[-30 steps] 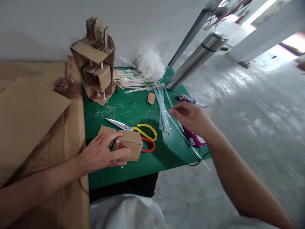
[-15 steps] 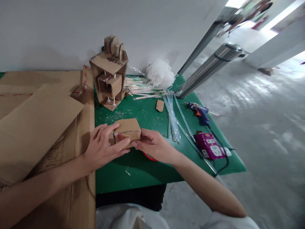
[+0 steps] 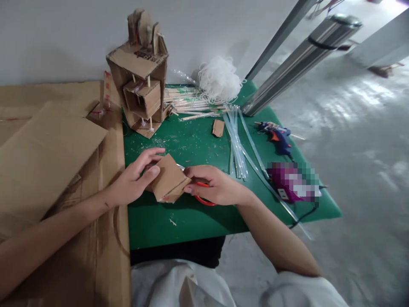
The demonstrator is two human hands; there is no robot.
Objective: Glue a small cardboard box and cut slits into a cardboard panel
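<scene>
A small cardboard box is held up over the green tabletop, tilted with one corner toward me. My left hand is at its left side, thumb against the near face and fingers reaching behind; their tips are partly hidden. At the right corner, my right hand pinches the box between thumb and fingers. Beneath that hand lies a pair of scissors with red handles, mostly covered. Behind the hands stands a cardboard model with an inner box, sticks and round discs on top.
Large cardboard sheets cover the left side. Toward the back are wooden sticks and a white string bundle. Clear glue sticks, a cardboard scrap, a blue glue gun and a purple power strip lie rightward. A metal post rises beyond.
The box has been turned and tilted between my hands. My left fingers have shifted from its top and front to its left side. The view has moved slightly.
</scene>
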